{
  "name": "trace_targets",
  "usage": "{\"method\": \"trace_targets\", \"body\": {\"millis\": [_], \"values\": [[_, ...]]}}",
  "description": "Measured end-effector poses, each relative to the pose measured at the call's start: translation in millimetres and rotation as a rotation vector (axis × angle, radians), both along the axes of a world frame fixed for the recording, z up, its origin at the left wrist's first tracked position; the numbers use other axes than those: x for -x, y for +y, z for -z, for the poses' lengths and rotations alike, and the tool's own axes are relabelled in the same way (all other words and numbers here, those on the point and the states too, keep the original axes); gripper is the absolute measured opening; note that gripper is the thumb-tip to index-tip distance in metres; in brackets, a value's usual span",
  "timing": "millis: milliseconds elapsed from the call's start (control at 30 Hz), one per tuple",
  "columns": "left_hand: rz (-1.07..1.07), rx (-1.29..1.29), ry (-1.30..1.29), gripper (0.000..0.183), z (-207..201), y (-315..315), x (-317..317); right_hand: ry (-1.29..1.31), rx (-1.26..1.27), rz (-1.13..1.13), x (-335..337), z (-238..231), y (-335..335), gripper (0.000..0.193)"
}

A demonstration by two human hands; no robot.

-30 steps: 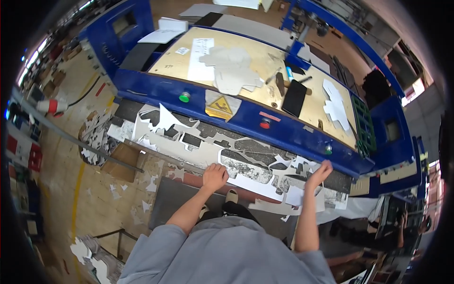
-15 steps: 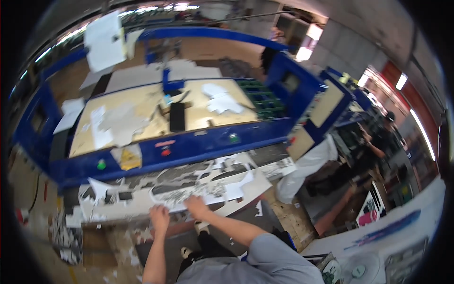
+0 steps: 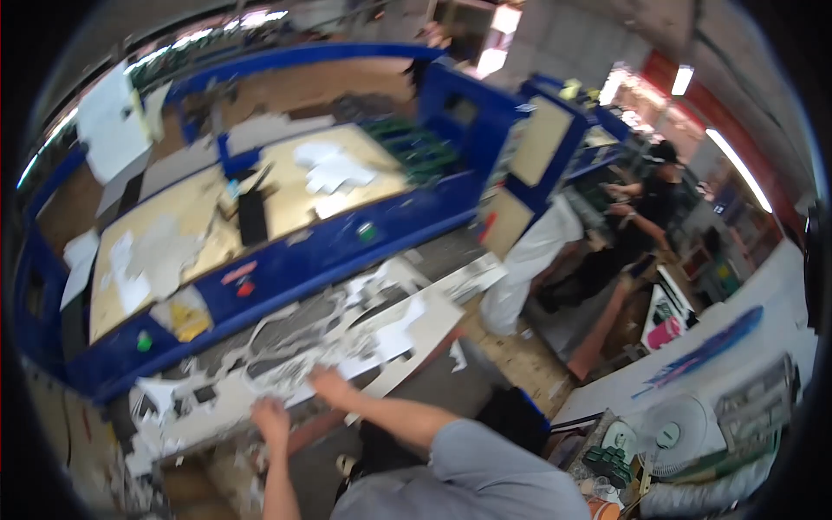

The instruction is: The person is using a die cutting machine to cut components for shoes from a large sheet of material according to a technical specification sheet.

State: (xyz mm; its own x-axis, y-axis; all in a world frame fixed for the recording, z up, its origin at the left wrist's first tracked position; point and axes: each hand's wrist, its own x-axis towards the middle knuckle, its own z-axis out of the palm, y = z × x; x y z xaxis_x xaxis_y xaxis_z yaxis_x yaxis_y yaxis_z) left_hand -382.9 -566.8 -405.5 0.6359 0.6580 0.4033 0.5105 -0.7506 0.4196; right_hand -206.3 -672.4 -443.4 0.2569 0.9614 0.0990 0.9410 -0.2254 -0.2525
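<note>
My left hand point(image 3: 271, 418) rests at the near edge of a long, pale cut sheet point(image 3: 217, 419), its fingers curled. Farther right along that edge is my right hand point(image 3: 331, 386), also with bent fingers, beside a heap of small grey cut pieces point(image 3: 286, 373). Motion blur and the hands themselves hide what lies between the fingers. Ragged white scraps point(image 3: 394, 334) and thin cut-out strips cover the sheet and the dark ledge point(image 3: 303, 325) behind it.
Behind the ledge stands a blue machine point(image 3: 303, 251) with a pale bed, white cutouts point(image 3: 334, 167) and a black block point(image 3: 252, 217). A white sack point(image 3: 530, 264) hangs at its right end. A person in dark clothes point(image 3: 656, 204) is farther right, and a fan point(image 3: 669, 435) stands lower right.
My view has turned right, so the machine and ledge shift left and tilt. Both hands stay close to the sheet's near edge. The other person's arms have changed position.
</note>
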Motion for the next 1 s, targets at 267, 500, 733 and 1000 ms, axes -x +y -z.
{"method": "trace_targets", "body": {"millis": [267, 500, 733, 1000], "values": [[0.007, 0.223, 0.060, 0.016, -22.5, -70.4, -10.3, 0.050, 0.107, -0.003, -11.5, -38.9, -87.9, 0.047], [0.358, 1.354, 0.333, 0.019, -113.4, -25.8, -1.5, 0.677, 0.759, -0.377, -61.5, -198.7, -97.0, 0.072], [-0.011, 0.244, -0.093, 0.030, -73.8, 74.5, -135.4, 0.229, 0.157, 0.033, -110.5, -173.4, 23.6, 0.090], [-0.169, -0.093, 0.394, 0.049, -44.9, 80.5, -162.1, 0.169, 0.290, -0.068, -134.0, -164.2, 67.8, 0.096]]}}
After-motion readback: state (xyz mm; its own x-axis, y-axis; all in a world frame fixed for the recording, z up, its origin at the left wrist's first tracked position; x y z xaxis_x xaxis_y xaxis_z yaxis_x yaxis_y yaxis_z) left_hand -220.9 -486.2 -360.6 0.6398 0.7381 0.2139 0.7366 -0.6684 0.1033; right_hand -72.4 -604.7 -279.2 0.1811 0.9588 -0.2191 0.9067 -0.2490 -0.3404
